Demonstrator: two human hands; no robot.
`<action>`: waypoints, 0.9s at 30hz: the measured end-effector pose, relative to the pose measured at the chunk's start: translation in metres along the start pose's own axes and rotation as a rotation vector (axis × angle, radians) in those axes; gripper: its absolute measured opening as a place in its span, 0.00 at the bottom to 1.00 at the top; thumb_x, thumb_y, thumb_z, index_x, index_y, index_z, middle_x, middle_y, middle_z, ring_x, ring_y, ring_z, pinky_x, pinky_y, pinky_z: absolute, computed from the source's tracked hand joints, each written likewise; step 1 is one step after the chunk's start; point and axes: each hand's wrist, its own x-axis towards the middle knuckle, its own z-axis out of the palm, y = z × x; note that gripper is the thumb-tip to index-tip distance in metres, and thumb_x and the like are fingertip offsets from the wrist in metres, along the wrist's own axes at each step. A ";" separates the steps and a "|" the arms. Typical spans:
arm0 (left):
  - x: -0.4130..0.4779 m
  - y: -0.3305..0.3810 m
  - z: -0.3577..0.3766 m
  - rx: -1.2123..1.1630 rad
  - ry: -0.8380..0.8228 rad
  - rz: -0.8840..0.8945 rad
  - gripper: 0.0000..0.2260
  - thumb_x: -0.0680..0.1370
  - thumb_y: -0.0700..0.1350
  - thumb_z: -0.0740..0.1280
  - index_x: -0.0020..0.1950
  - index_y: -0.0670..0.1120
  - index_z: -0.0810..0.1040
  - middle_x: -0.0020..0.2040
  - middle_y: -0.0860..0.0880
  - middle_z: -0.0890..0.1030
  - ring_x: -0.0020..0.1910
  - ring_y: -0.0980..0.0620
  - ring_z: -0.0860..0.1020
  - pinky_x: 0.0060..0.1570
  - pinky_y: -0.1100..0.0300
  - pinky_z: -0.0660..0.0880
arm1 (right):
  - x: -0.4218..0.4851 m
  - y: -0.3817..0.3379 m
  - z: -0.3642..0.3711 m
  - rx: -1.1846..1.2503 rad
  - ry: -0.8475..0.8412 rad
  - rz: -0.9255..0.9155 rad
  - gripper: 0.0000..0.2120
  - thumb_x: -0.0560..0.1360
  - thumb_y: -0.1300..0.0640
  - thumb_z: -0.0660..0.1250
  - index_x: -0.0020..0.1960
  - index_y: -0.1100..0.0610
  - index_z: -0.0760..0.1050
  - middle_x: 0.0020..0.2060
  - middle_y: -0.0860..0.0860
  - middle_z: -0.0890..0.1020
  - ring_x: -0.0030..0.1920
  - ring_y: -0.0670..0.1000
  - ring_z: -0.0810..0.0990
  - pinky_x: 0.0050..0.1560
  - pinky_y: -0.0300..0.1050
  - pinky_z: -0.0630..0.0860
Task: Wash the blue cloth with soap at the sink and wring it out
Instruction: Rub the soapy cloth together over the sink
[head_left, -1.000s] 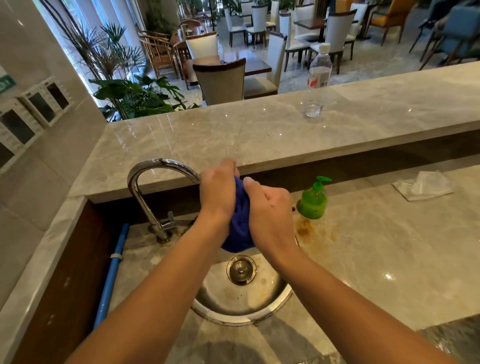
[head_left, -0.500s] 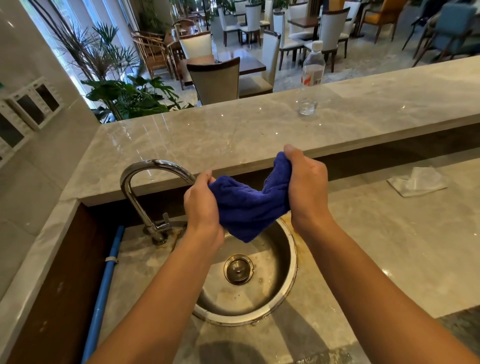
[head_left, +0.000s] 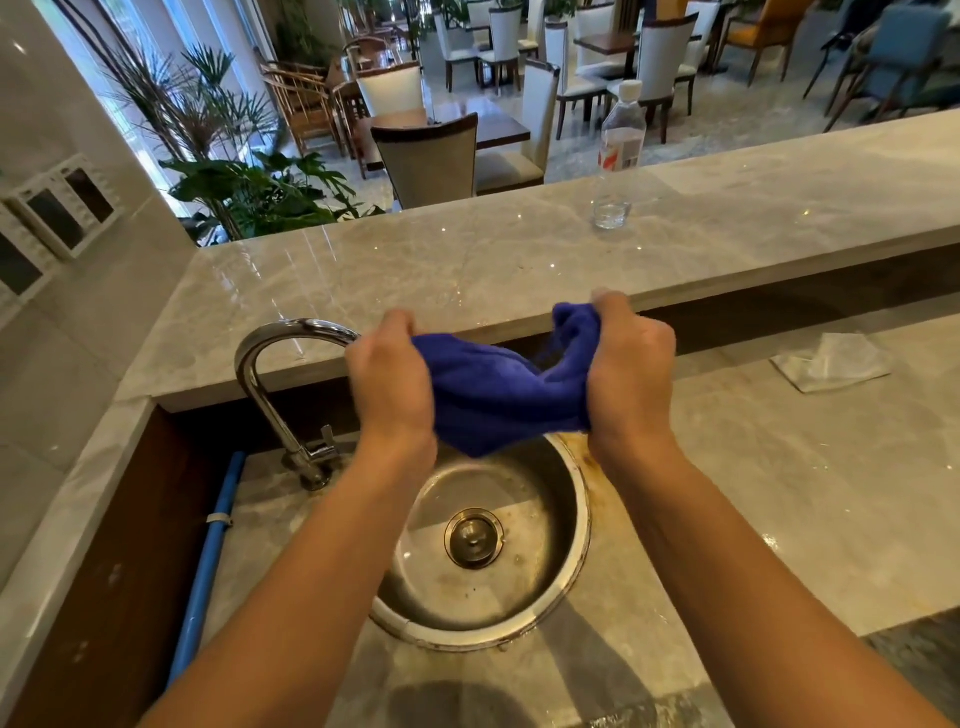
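Observation:
The blue cloth hangs stretched between both hands above the round steel sink. My left hand grips its left end in a closed fist, next to the spout of the chrome tap. My right hand grips the right end a little higher, with a bunch of cloth sticking out above the fist. The cloth sags in the middle over the far rim of the sink. The soap bottle is hidden behind my right hand. No water runs from the tap.
A raised marble ledge runs behind the sink, with a clear water bottle on it. A white cloth lies on the counter to the right. A blue pipe runs along the left wall. Chairs and plants stand beyond.
A second ago both hands were pressed together with the cloth balled between them. They have since pulled apart, spreading the cloth out. The right hand now covers the green soap bottle.

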 end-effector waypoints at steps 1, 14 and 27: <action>-0.003 0.000 0.004 -0.045 0.027 0.008 0.16 0.79 0.43 0.61 0.30 0.50 0.68 0.23 0.55 0.67 0.24 0.55 0.66 0.29 0.58 0.63 | -0.003 -0.001 0.005 -0.021 0.006 -0.011 0.23 0.83 0.57 0.60 0.30 0.60 0.72 0.25 0.55 0.72 0.27 0.51 0.70 0.33 0.46 0.68; -0.030 -0.010 0.016 0.106 -0.147 0.170 0.22 0.78 0.42 0.61 0.22 0.50 0.69 0.19 0.56 0.65 0.21 0.57 0.63 0.24 0.62 0.62 | -0.024 0.010 0.023 -0.082 -0.148 -0.034 0.22 0.82 0.60 0.61 0.29 0.64 0.72 0.24 0.55 0.71 0.26 0.53 0.68 0.31 0.48 0.68; -0.022 -0.008 0.015 0.070 -0.119 0.216 0.26 0.80 0.36 0.59 0.22 0.50 0.67 0.18 0.57 0.63 0.20 0.60 0.61 0.23 0.66 0.60 | 0.000 0.001 -0.019 -0.023 -0.113 0.115 0.23 0.82 0.56 0.61 0.33 0.68 0.74 0.26 0.57 0.72 0.28 0.53 0.69 0.34 0.48 0.68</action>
